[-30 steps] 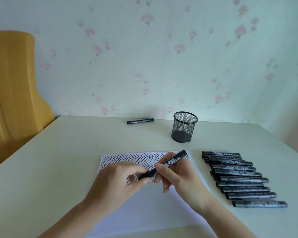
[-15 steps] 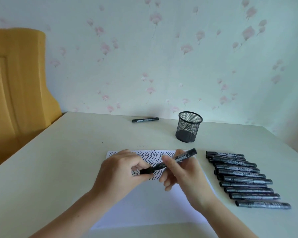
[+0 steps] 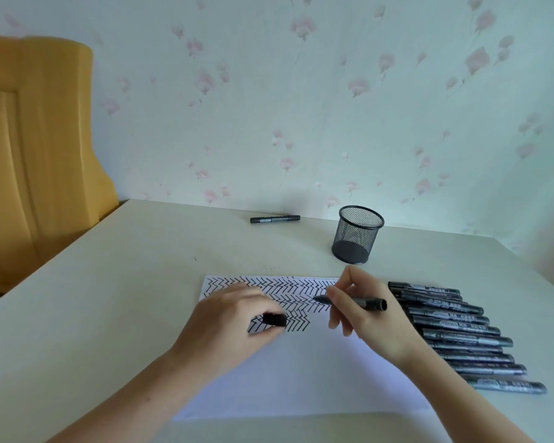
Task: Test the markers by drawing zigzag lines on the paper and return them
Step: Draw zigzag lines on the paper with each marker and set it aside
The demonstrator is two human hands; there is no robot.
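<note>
Overhead: cream table (image 3: 115,308) against floral wallpaper (image 3: 301,123); left hand (image 3: 234,318) pinches cap (image 3: 274,319), right hand (image 3: 362,318) grips marker (image 3: 355,301) over paper (image 3: 301,378).

Head view, down over table (image 3: 109,282)

You can read "700" on one marker label (image 3: 444,304) in the row by the surface's right edge; every other label is too blurred.

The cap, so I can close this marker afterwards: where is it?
In the left hand, the cap is pinched over the zigzag-covered paper.
</note>
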